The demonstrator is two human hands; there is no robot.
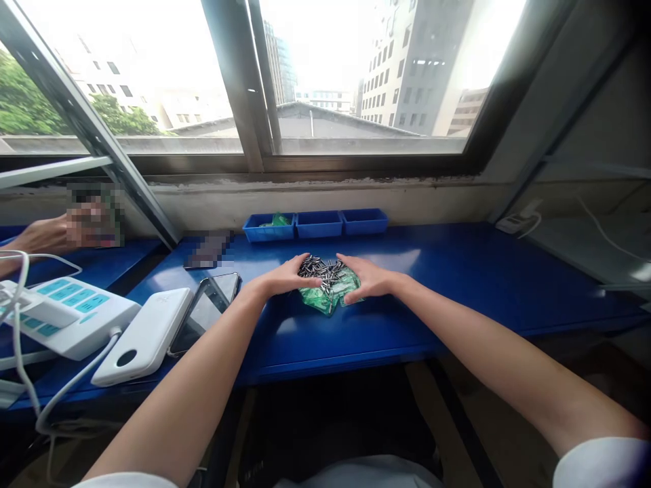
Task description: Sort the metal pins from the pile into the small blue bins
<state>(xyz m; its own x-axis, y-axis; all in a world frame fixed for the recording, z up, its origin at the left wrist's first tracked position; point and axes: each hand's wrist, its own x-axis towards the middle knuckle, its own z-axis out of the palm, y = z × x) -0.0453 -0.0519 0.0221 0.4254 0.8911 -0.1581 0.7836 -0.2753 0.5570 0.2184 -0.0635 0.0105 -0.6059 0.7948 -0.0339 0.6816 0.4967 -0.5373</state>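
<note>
Two half-spread hands [281, 276] [373, 278] around pins [328, 272]

Workshop, apparently: blue worktop [432, 271] beneath window [250, 95]; three bins [319, 231] at rear; metal parts [325, 270] heaped on green plastic [318, 299]; power strip [109, 317] left.

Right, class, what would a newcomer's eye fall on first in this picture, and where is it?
Probably the pile of small metallic pieces with green packets, mid-picture on the blue table, between the person's left grip and right grip. Next, perhaps, the three blue bins in a row beyond it, below the bright window.
</note>
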